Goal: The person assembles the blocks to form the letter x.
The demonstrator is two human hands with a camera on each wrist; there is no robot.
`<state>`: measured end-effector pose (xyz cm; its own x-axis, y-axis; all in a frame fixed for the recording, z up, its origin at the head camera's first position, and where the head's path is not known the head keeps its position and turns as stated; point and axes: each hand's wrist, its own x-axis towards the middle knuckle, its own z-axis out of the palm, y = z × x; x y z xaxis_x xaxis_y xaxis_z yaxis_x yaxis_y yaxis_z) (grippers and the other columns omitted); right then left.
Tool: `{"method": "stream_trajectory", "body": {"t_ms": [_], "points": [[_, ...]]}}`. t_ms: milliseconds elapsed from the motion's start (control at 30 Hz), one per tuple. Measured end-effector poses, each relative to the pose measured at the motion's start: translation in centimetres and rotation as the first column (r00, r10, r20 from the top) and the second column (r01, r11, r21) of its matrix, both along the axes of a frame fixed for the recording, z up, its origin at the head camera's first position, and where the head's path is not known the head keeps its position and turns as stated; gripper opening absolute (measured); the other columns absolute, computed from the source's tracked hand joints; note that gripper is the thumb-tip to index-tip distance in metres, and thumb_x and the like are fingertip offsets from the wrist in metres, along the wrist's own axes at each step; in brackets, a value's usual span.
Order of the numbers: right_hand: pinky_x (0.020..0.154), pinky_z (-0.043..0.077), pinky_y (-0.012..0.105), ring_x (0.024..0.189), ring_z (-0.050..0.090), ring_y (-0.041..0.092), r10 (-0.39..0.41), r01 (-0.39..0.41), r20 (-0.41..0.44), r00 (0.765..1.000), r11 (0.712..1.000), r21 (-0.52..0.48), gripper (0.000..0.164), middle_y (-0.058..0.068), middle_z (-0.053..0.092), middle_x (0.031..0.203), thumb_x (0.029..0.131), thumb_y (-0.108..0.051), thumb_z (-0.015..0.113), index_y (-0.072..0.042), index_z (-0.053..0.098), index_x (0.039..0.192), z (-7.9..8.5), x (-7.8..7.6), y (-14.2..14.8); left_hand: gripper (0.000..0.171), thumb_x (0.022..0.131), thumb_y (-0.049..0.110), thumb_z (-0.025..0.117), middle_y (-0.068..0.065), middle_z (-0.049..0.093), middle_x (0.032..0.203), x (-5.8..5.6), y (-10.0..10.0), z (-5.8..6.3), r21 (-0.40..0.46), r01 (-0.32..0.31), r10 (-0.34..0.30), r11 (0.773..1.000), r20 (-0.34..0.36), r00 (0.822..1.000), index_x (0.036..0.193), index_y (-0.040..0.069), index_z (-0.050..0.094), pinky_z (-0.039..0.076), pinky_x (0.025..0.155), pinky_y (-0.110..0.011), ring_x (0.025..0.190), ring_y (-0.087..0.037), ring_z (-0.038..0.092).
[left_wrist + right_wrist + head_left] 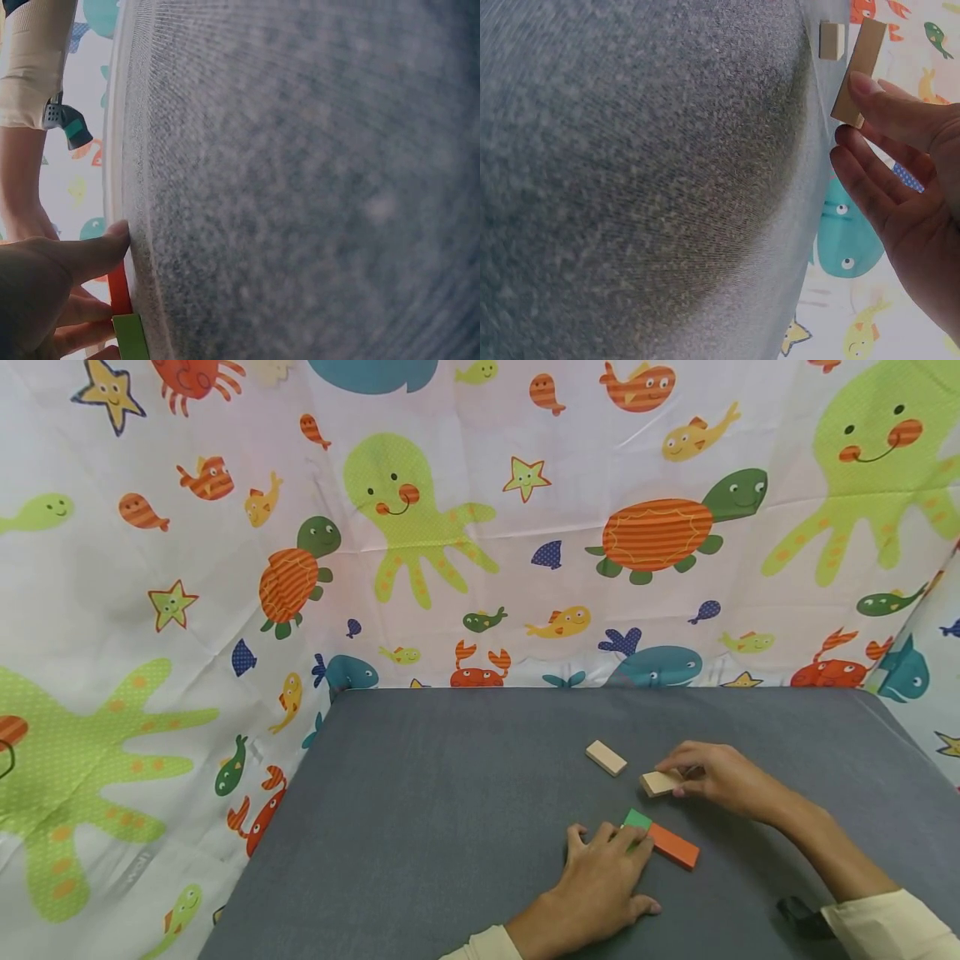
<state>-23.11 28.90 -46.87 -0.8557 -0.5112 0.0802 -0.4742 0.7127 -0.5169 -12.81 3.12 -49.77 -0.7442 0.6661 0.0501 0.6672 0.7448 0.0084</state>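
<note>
Left sleeve (487, 946) and right sleeve (888, 927) nearest the camera, both cream, at the near edge of the head view. Hands: left hand (596, 889) rests on the near side of the blocks, fingers spread and slightly bent, thumb well apart and pointing right; fingertips touch the green block (637, 817) and reach the left end of the orange block (677, 847). Green meets orange at that left end; part of green is under the fingers, so can't tell its full outline. Orange lies flat, slanting from far left to near right. Right hand (723, 777) pinches a plain wood block (658, 784) between thumb and fingers, on the far side of the orange one; right wrist view shows it tilted and raised off the surface. Second wooden piece (606, 758) lies flat just left and slightly far of the pinched one, not touching it. All sit on or over the right half of the dark gray counter (420, 810). Dark device (806, 917) by the right cuff. Behind and to the sides: white curtain (442, 410) printed with turtles, octopuses, fish, crabs.
</note>
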Motion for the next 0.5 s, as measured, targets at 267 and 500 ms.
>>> {"method": "stream_trajectory", "body": {"t_ms": [267, 500], "points": [[0.085, 0.059, 0.041, 0.099, 0.067, 0.012, 0.058, -0.059, 0.042, 0.997, 0.998, 0.034, 0.030, -0.007, 0.072, 0.113, 0.090, -0.012, 0.085, -0.019, 0.081, 0.119, 0.35, -0.04, -0.12, 0.076, 0.091, 0.071, 0.068, 0.016, 0.048, 0.156, 0.08, -0.03, -0.07, 0.001, 0.006, -0.006, 1.000, -0.008, 1.000, 0.154, 0.031, 0.055, 0.041, 0.100, -0.051, 0.131, -0.007, 0.051], [0.084, 0.058, 0.042, 0.099, 0.065, 0.010, 0.110, -0.112, 0.023, 0.994, 0.991, 0.069, 0.031, -0.007, 0.072, 0.113, 0.088, -0.014, 0.086, -0.019, 0.081, 0.119, 0.30, -0.23, -0.17, 0.075, 0.091, 0.070, 0.069, 0.016, 0.048, 0.156, 0.08, -0.07, -0.08, 0.011, 0.007, -0.007, 1.000, -0.001, 1.000, 0.154, 0.031, 0.055, 0.041, 0.100, -0.051, 0.130, -0.007, 0.051]]}}
